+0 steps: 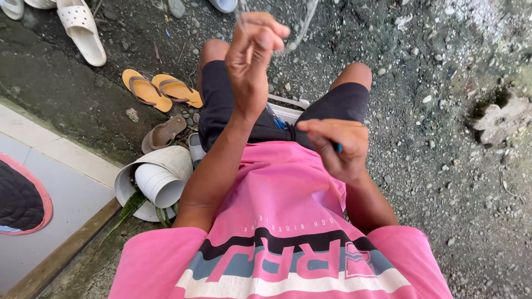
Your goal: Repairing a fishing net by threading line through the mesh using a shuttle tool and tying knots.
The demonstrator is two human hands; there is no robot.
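My left hand [252, 58] is raised in front of me, fingers pinched on a thin clear line [303, 25] that runs up and away toward the top of the view. My right hand [336, 147] is held low over my lap, closed around a small blue tool [337, 147] of which only the tip shows. A white object [286, 111] with blue parts lies between my thighs, mostly hidden by my arms. I am seated, in a pink shirt and dark shorts.
Gravelly ground lies all round. A pair of yellow flip-flops [160, 89], a brown sandal [162, 133] and white sandals [82, 29] lie at the left. Stacked white pots [158, 180] stand beside a tiled step [50, 182] bearing a dark mat [19, 199].
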